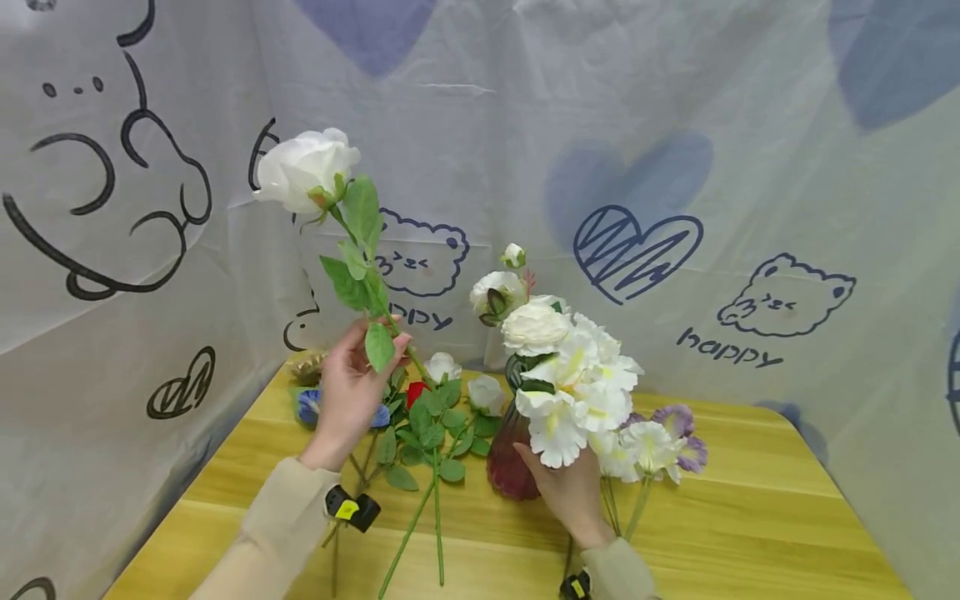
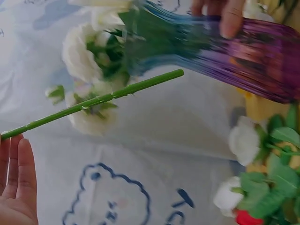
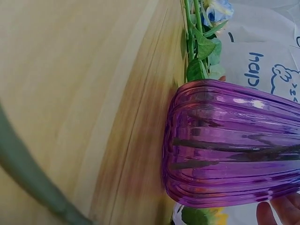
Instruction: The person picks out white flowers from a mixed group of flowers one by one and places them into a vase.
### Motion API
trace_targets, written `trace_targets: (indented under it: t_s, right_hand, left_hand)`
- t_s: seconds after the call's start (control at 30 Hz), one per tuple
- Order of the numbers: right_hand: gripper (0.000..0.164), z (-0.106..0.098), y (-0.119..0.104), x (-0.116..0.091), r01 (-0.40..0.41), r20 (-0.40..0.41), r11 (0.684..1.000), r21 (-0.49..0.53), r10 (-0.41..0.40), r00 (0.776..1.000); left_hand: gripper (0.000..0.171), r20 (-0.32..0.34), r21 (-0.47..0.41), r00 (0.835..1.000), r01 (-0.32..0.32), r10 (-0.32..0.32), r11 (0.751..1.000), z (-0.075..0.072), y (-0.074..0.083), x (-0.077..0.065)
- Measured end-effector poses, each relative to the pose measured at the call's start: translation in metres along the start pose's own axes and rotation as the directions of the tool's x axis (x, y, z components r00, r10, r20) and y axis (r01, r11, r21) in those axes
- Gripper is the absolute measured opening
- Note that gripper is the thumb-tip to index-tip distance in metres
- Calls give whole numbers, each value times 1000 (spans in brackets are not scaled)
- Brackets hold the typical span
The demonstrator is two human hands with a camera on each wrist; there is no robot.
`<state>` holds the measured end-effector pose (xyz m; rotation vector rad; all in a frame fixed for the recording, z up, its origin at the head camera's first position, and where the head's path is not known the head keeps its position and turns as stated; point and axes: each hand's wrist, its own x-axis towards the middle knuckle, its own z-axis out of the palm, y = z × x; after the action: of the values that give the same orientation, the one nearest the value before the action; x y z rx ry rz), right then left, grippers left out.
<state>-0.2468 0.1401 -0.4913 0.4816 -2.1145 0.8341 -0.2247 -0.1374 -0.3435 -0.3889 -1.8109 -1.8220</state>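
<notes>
In the head view alone, the held rose bloom (image 1: 306, 169) shows

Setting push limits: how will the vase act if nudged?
The vase is probably slippery, given its glossy surface. It may tip, since white blooms hang out past its side. Perhaps fragile: it's see-through and looks like glass.

My vase (image 3: 234, 164) looks like ribbed glass or clear plastic, glossy and see-through. The white rose (image 1: 303, 171) has smooth, matt, fabric-like petals; its stem (image 2: 140, 86) looks plastic, faintly glossy. My sleeves (image 1: 277, 517) are matt cloth. The table (image 1: 750, 517) looks like smooth, grained wood; the backdrop (image 1: 480, 167), creased sheeting.
</notes>
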Motion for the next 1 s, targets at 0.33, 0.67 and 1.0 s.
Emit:
trace_targets:
  t_s: [0.33,0.67,1.0]
  right_hand:
    - [40,-1,-1,0,-32,4,999,16,32,999]
    - [40,0,0,-2,-47,-12,998,36,47,999]
    - [39,-2,-1,-1,-43,1,999,33,43,999]
  left_hand:
    - [23,-31,-93,972,-234,232,968,31,27,12]
    - [26,1,-57,961,-278,278,959,55,32,15]
    - [25,114,52,963,-253,246,966,71,19,8]
